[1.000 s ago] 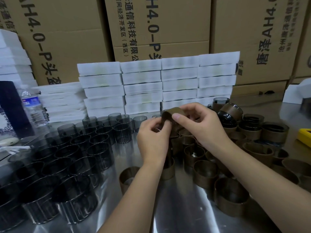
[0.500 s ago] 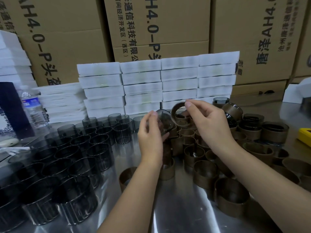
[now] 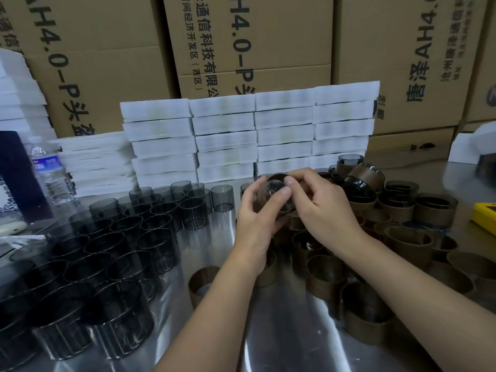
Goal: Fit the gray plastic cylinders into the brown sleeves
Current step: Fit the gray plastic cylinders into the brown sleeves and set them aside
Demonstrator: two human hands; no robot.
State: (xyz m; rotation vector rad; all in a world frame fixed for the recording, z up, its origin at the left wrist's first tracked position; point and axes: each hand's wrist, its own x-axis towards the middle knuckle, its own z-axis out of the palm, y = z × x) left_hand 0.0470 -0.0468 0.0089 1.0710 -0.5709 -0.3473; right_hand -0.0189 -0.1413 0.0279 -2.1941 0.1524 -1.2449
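Fingers (image 3: 289,180) of the right hand (image 3: 322,208) pinch the top rim of a brown sleeve (image 3: 287,209). The left hand (image 3: 257,218) curls round a gray cylinder (image 3: 275,186), its thumb laid across the open end. The two parts meet in the air above the middle of the desk (image 3: 281,331). How far the cylinder has gone in is hidden by the fingers.

The cylinder looks thin-walled, light and glossy, so it is probably slippery and could crack or go oval under a hard squeeze. A hold around the outside wall, with the push on the rim, seems safest. The sleeve looks like a slightly flexible band, best steadied at its edge so it stays round as the cylinder goes in.

From the hands, bare smoky cylinders (image 3: 107,251) stand on end in rows from 7 to 10 o'clock. Empty sleeves (image 3: 324,272) crowd the desk from 3 to 5 o'clock. A heap of sleeved pieces (image 3: 365,178) lies at 2 o'clock. The desk is polished metal that throws back glare.

A wall of white foam trays (image 3: 255,130) stands at 12 o'clock, with printed cardboard cartons (image 3: 255,36) stacked behind it. A water bottle (image 3: 48,170) stands at 9 o'clock and a yellow object (image 3: 485,218) sits at the 3 o'clock edge.
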